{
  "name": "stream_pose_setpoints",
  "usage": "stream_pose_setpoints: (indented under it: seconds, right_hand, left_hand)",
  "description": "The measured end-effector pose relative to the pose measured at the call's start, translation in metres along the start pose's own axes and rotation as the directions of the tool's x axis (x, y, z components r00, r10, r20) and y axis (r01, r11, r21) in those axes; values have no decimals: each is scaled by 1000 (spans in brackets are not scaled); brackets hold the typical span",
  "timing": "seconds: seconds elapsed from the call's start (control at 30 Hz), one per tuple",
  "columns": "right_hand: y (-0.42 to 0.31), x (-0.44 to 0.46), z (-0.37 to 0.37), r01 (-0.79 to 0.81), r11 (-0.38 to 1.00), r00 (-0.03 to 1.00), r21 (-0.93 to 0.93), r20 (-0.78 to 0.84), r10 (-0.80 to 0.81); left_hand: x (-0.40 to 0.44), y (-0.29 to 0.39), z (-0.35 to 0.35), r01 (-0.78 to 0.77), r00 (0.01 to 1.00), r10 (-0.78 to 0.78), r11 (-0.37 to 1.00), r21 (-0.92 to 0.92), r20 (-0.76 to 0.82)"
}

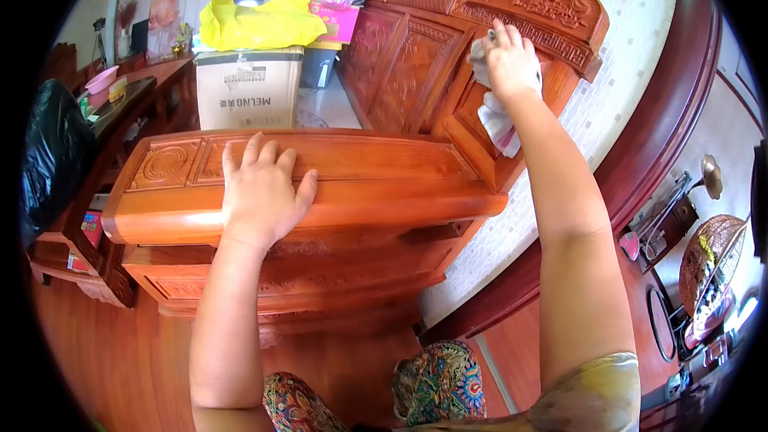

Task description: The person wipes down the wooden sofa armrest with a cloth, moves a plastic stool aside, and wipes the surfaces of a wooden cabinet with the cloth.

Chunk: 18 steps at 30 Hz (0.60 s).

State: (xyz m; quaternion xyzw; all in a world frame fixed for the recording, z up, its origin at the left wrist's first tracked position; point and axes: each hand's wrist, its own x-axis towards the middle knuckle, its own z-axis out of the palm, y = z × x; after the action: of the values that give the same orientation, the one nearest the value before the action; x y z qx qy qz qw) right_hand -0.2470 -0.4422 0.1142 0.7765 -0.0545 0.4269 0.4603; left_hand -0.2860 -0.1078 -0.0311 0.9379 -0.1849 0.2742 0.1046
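Note:
My left hand (262, 192) lies flat with its fingers spread on the armrest (376, 162) of a carved reddish-brown wooden sofa. Higher up on the right, my right hand (512, 64) presses a greyish-white cloth (498, 116) against the carved backrest (424, 52). Part of the cloth hangs below the palm, and its fingers curl over the upper part.
Behind the armrest stands a cardboard box (246, 92) with a yellow plastic bag (260, 22) on top. A wooden table (132, 96) holds a pink basin (102, 80) at left. A black bag (56, 152) is nearby. The dark door frame (640, 160) rises at right.

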Motion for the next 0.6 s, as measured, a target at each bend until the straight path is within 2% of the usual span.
stream_pose_setpoints:
  seconds: [0.03, 0.07, 0.1, 0.17, 0.23, 0.27, 0.3, 0.33, 0.37, 0.4, 0.43, 0.5, 0.57, 0.6]
  right_hand:
    - [-3, -1, -3, -40, 999, 990, 26, -133, 43]
    - [-9, -9, -6, 39, 998, 999, 57, -5, -39]
    - [-18, -16, -11, 145, 986, 939, 83, 301, -164]
    - [-53, -41, 22, 242, 962, 894, 128, 357, -272]
    - [-72, -52, 29, 253, 918, 847, 305, 388, -362]
    - [-71, -48, 28, 181, 923, 875, 339, 373, -308]
    - [-72, -47, 32, 173, 921, 878, 348, 370, -305]
    - [-70, -46, 41, 191, 926, 964, 326, 117, -240]
    - [-68, -47, 48, 203, 934, 975, 294, -144, -166]
    - [-75, -48, 55, 216, 942, 956, 258, 137, -257]
    - [-83, -52, 34, 336, 926, 831, 173, 409, -378]
    - [-94, -67, 32, 375, 902, 803, 215, 411, -432]
    - [-86, -66, 23, 380, 903, 829, 200, 358, -429]
    - [-79, -68, 17, 331, 899, 812, 286, 399, -426]
  left_hand:
    - [0, 0, 1, -5, 1000, 5, 1000, 2, -17]
    - [0, 0, 2, -9, 999, 10, 1000, 8, -40]
    - [-1, 1, 4, -10, 1000, 10, 1000, 2, -28]
    - [-1, -1, 4, -2, 999, 2, 1000, -4, -54]
    - [0, -3, 7, 13, 998, -10, 999, 41, -65]
    - [0, -2, 6, 13, 999, -11, 999, 36, -46]
    - [1, -1, 5, 8, 1000, -7, 999, 32, -26]
    - [1, 0, 5, 9, 1000, -8, 998, 54, -19]
    - [1, 0, 6, 4, 1000, -3, 998, 56, -18]
    - [1, -2, 8, 8, 1000, -6, 999, 54, -31]
    - [1, -1, 9, 12, 999, -9, 999, 50, -46]
    - [2, 0, 6, 18, 999, -17, 999, 39, -30]
    - [1, -1, 2, 34, 999, -33, 999, 36, -12]
    - [2, 0, 2, 38, 999, -38, 998, 41, 5]
